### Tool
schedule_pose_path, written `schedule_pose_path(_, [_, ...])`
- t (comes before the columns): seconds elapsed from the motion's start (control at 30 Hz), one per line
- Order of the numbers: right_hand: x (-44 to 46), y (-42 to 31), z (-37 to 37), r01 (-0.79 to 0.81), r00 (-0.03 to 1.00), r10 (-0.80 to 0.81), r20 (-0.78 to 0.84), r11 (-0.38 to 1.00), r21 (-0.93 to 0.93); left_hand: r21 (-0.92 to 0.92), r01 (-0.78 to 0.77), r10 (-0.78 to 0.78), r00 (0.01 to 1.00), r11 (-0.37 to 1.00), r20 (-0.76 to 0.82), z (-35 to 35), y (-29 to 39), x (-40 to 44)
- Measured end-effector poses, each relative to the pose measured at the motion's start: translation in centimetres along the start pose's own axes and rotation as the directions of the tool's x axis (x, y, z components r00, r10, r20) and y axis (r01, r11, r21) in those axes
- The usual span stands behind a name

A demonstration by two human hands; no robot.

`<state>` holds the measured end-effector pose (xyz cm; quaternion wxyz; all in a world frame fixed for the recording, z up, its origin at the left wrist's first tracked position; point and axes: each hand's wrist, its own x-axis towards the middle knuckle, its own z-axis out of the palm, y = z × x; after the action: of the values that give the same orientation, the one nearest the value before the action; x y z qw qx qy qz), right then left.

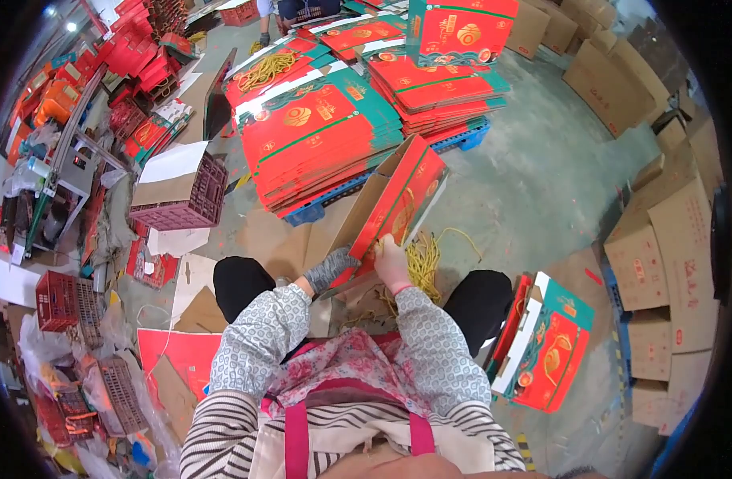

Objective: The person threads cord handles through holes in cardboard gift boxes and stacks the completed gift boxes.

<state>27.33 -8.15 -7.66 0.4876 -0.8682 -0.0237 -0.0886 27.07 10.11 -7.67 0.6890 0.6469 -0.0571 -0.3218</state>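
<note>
Between my knees a red cardboard box (396, 209) stands tilted, its brown inside showing on the left. My left hand (331, 269), in a grey glove, grips the box's lower left edge. On the red face, my right hand (391, 262), in a pale glove, is closed near a yellow cord; what its fingers hold is too small to make out. A bundle of yellow cords (424, 267) lies just right of that hand. Another red and green box (551, 343) lies by my right knee.
Stacks of flat red and green boxes (318, 128) sit on a blue pallet (306, 212) ahead. A purple crate (182, 191) stands at left, brown cartons (637, 271) at right. Another person's hand (264, 38) shows at the top. Shelving and plastic crates line the far left.
</note>
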Motion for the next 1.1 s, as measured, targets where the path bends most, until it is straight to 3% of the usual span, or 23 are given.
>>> schedule_pose_path(0.07, [-0.1,-0.8,-0.5,-0.028,0.995,0.056,0.086,0.953,-0.303,-0.021,-0.017,0.016,1.000,1.000,-0.026,2.8,3.4,-1.2])
schedule_pose_path(0.1, [-0.1,-0.5,-0.5,-0.027,0.995,0.054,0.080,0.952,-0.305,-0.037,-0.042,0.040,0.998,0.998,-0.053,3.7,4.7,-1.3])
schedule_pose_path(0.13, [-0.3,0.1,-0.2,-0.044,0.995,0.058,0.083,0.985,-0.169,-0.033,-0.048,0.046,0.998,0.998,-0.049,3.2,4.0,-0.6])
schedule_pose_path(0.17, [-0.5,0.6,0.0,-0.060,0.994,0.062,0.088,0.998,-0.031,-0.302,0.026,-0.021,1.000,0.953,0.020,2.3,2.5,0.3])
schedule_pose_path(0.2, [-0.4,1.1,0.2,-0.070,0.996,0.072,0.058,0.997,-0.024,-0.541,0.114,-0.063,0.992,0.834,0.111,1.9,1.8,1.2])
schedule_pose_path(0.23, [-0.3,1.3,0.2,-0.064,0.994,0.070,0.078,0.996,-0.068,-0.649,0.136,-0.048,0.987,0.748,0.152,2.3,2.7,1.6])
schedule_pose_path(0.27, [-0.3,1.4,0.0,-0.061,0.993,0.072,0.091,0.991,-0.115,-0.290,0.095,-0.101,0.995,0.952,-0.008,2.6,3.7,1.6])
schedule_pose_path(0.3, [-0.5,0.1,-0.8,-0.069,0.987,0.095,0.134,0.980,-0.187,0.119,0.091,-0.069,0.982,0.989,-0.178,3.3,5.2,1.1])
schedule_pose_path(0.33, [-0.7,0.3,-0.8,0.012,0.988,0.015,0.152,0.985,-0.174,0.358,-0.128,0.174,0.980,0.925,-0.100,1.1,1.1,3.0])
schedule_pose_path(0.37, [-1.0,-0.6,-1.3,0.043,0.988,-0.014,0.152,0.981,-0.188,0.553,-0.339,0.391,0.920,0.761,0.025,-0.9,-2.5,5.6])
schedule_pose_path(0.4, [-1.1,-1.0,-1.4,0.032,0.992,-0.010,0.124,0.983,-0.178,0.552,-0.361,0.406,0.913,0.752,0.043,-0.8,-2.1,6.2])
schedule_pose_path(0.47, [-1.6,-1.2,-1.6,0.025,0.995,-0.009,0.098,0.985,-0.170,0.869,-0.093,0.247,0.969,0.486,-0.034,-0.1,-0.9,5.9])
schedule_pose_path(0.63, [-2.3,-0.1,-1.2,0.099,0.994,-0.089,0.061,0.978,-0.185,0.851,-0.176,0.261,0.964,0.496,0.047,0.3,-0.3,5.4])
schedule_pose_path(0.73, [-2.5,-0.1,-1.3,0.069,0.995,-0.062,0.077,0.993,-0.091,0.779,-0.363,0.315,0.923,0.511,0.223,-0.4,-0.4,5.2])
schedule_pose_path(0.77, [-2.6,-0.2,-1.3,-0.014,0.995,0.024,0.097,0.995,-0.102,0.836,-0.277,0.155,0.961,0.473,0.231,-1.2,-2.2,6.7])
schedule_pose_path(0.8, [-2.7,0.0,-1.1,-0.096,0.987,0.109,0.116,0.989,-0.115,0.842,-0.314,0.240,0.944,0.439,0.227,-1.1,-2.0,5.9])
schedule_pose_path(0.87, [-2.8,0.5,-1.1,-0.092,0.985,0.114,0.132,0.983,-0.162,0.859,-0.399,0.410,0.876,0.319,0.255,-0.6,-2.2,5.6])
schedule_pose_path(0.93, [-2.9,0.5,-1.5,-0.067,0.983,0.094,0.158,0.983,-0.171,0.929,-0.272,0.383,0.909,0.251,0.163,0.6,-1.5,4.9])
schedule_pose_path(0.97, [-2.8,0.6,-1.7,-0.068,0.981,0.092,0.168,0.987,-0.146,0.908,-0.257,0.292,0.943,0.331,0.161,0.8,-0.9,4.6])
schedule_pose_path(1.1, [-2.7,1.4,-1.7,-0.009,0.968,0.046,0.248,0.989,-0.150,0.895,-0.221,0.264,0.957,0.388,0.122,1.4,-0.6,4.5])
